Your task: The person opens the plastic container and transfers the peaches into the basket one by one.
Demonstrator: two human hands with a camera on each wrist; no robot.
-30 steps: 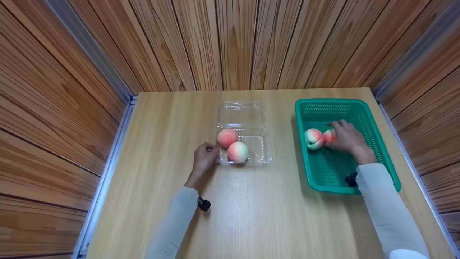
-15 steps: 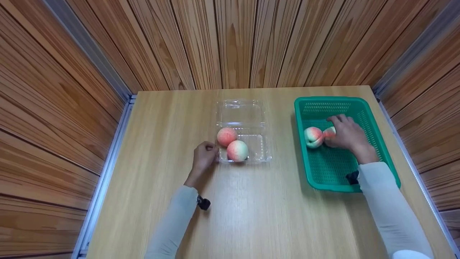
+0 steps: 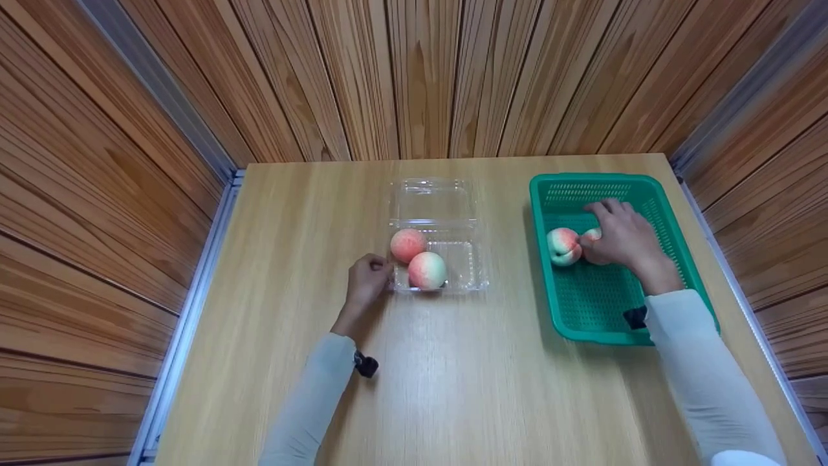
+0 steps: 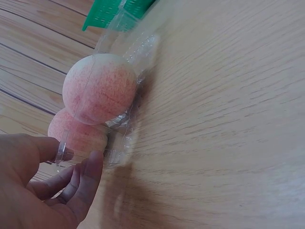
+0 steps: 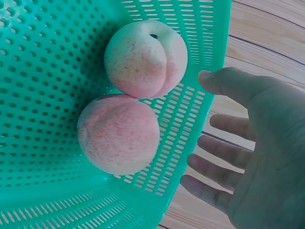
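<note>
My left hand [image 3: 369,281] pinches the left rim of a hinged clear plastic box [image 3: 460,266], whose lid lies folded back on the table. Two peaches sit in the box's left half: a pink peach [image 3: 408,246] behind and a pink-and-cream peach [image 3: 427,270] in front. Over the green basket [image 3: 561,327], my right hand [image 3: 624,238] hovers with spread fingers. Two more peaches lie there side by side, a left peach [image 3: 564,246] and another partly hidden under the hand. In the right wrist view, the fingers stand apart from the upper peach [image 5: 145,59] and lower peach [image 5: 119,136].
The wooden table [image 3: 427,388] has a plank wall [image 3: 427,77] behind it and more planks on both sides. The basket's raised walls surround its peaches. A small black camera [image 3: 366,364] is strapped to the left wrist.
My right hand has shifted slightly toward the basket's far side. The peach beside it has turned, showing a paler side. My left hand stays at the box rim.
</note>
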